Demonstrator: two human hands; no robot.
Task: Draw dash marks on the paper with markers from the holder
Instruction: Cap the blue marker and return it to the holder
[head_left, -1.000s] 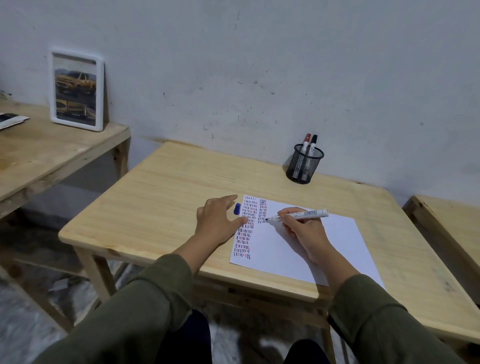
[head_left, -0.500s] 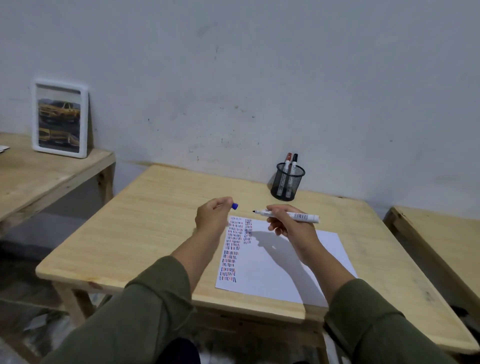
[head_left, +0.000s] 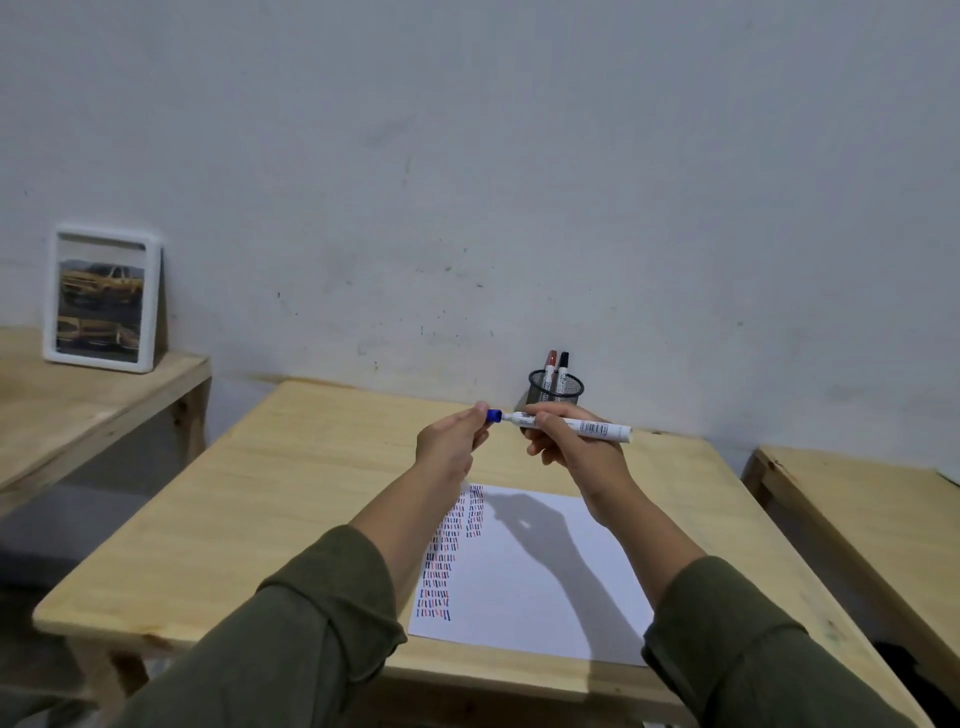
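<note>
Both hands are raised above the table. My right hand grips a white marker held level, tip pointing left. My left hand pinches its blue cap, which meets the marker's tip. Below lies the white paper, with columns of short blue and red dash marks along its left side. A black mesh holder stands at the back by the wall, with a red-capped marker and a black-capped marker upright in it.
The wooden table carries the paper and holder. A second wooden table on the left bears a white-framed picture leaning on the wall. A third wooden surface sits at the right. The grey wall is close behind.
Both hands lifted off the paper. The left hand picked the blue cap up from the sheet and brought it onto the marker's tip. My head tilted upward.
</note>
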